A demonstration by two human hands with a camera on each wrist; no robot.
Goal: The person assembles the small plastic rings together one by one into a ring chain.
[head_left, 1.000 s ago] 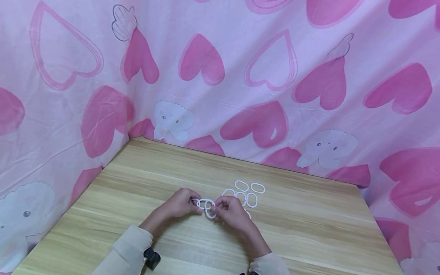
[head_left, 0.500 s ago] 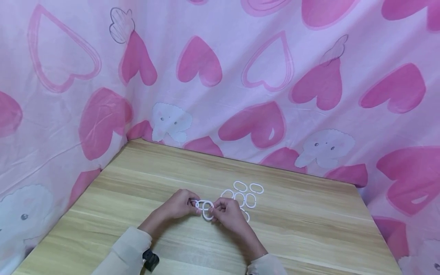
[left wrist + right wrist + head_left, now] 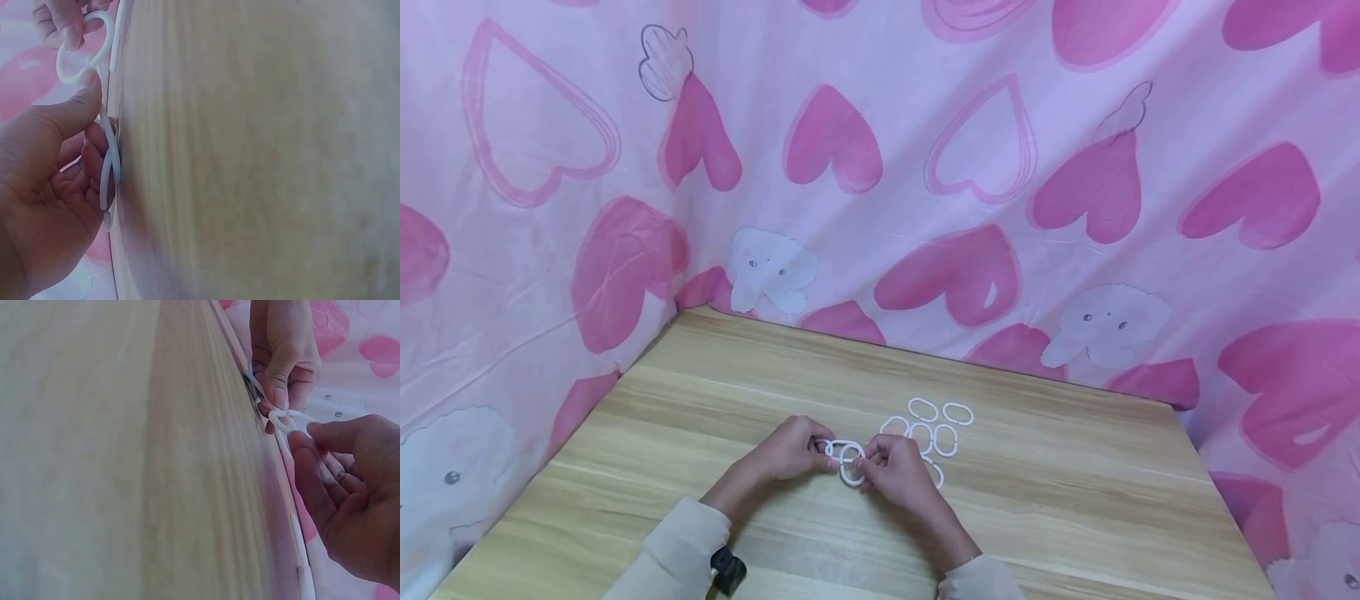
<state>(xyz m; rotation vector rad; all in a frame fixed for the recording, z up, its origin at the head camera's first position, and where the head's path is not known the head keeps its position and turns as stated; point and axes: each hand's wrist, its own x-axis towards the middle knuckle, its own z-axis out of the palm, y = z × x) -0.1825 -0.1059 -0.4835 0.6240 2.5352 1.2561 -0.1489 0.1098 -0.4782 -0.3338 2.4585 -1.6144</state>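
My left hand (image 3: 793, 450) pinches a short chain of white oval plastic links (image 3: 844, 442) above the wooden table. In the left wrist view its thumb (image 3: 90, 84) presses on a link, and other joined links (image 3: 106, 181) hang along the fingers. Thumb and fingertips of my right hand (image 3: 898, 471) grip one more white link (image 3: 842, 468), which overlaps the end of the chain. From the right wrist view, this link (image 3: 275, 422) meets the chain right at the left thumb; whether it is hooked through cannot be made out.
Several loose white links (image 3: 925, 422) lie on the table (image 3: 1037, 492) just beyond and beside the right hand, some partly hidden by it. A pink heart-patterned curtain (image 3: 917, 350) borders the table at the back and left. A black wrist camera (image 3: 727, 572) sits at the left sleeve.
Both hands keep their hold on the links, shifting only slightly. The link in the right hand sits a touch lower against the chain. The whole head view has drifted a little.
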